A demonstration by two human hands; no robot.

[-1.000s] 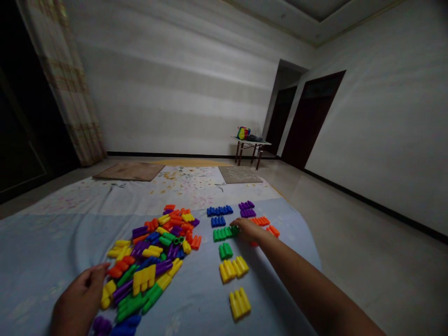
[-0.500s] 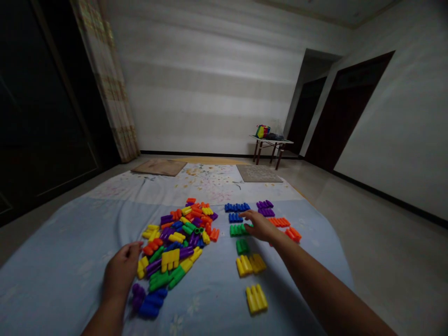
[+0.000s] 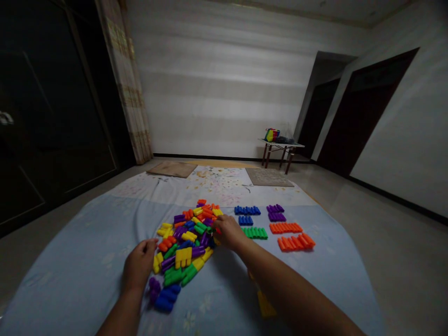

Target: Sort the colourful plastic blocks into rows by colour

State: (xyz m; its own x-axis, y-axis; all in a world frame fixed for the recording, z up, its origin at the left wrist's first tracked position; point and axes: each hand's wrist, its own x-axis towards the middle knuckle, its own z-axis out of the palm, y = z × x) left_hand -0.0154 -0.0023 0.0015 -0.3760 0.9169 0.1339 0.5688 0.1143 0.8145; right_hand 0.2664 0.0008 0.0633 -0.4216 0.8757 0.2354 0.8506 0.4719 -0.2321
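Note:
A heap of plastic finger-shaped toy blocks in yellow, orange, purple, green and blue (image 3: 189,237) lies on a pale blue floral cloth (image 3: 84,261). My right hand (image 3: 228,232) is at the heap's right edge, its fingers closed on an orange block (image 3: 218,231) that is mostly hidden. My left hand (image 3: 139,265) rests on the cloth against the heap's left side, fingers curled in, with nothing visible in them. Nearest its fingertips lies an orange-red block (image 3: 167,243). A purple block (image 3: 154,289) and a blue block (image 3: 168,298) lie at the near end.
Right of the heap, blocks lie in rows by colour: blue (image 3: 247,210), purple (image 3: 276,213), green (image 3: 255,233) and orange (image 3: 297,242). My right forearm partly covers a yellow block (image 3: 266,305). Two flat mats (image 3: 172,169) lie at the far edge. A small table (image 3: 282,143) stands beyond.
My right hand has moved left from the blue and green rows to the heap's right edge and closed there. My left hand stays beside the heap. The view has shifted slightly left.

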